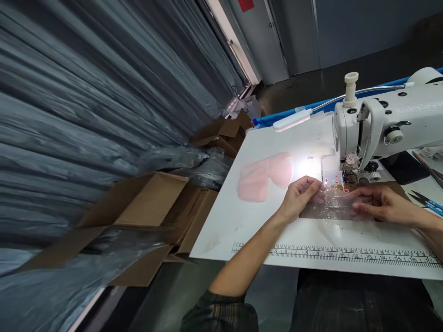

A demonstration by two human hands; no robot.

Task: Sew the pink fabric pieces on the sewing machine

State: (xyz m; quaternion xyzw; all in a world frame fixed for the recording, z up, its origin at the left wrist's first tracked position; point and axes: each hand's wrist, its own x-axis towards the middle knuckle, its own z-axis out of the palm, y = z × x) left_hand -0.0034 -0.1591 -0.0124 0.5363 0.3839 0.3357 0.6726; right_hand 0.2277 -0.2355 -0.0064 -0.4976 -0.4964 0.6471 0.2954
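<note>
A thin clear plastic sheet [334,198] with small red marks lies below the needle area of a white sewing machine [362,127]. My left hand [302,196] pinches its left side between thumb and fingers. At the opposite side, my right hand [384,205] has thumb and fingers closed on the plastic, with some fingertips seen blurrily through it. Glare hides the sheet's exact edges. Beneath it shows a brown strip [394,186] on the table. Pink, sheer cut pieces [261,180] rest left of my left hand.
A ruler strip [332,253] runs along the front of the white table [221,230]. Blue-handled snips [431,203] and a black phone-like slab [401,167] lie at right. A lamp [292,121] lights the machine. Open cardboard boxes [152,198] with plastic stand left, beside grey curtains [86,92].
</note>
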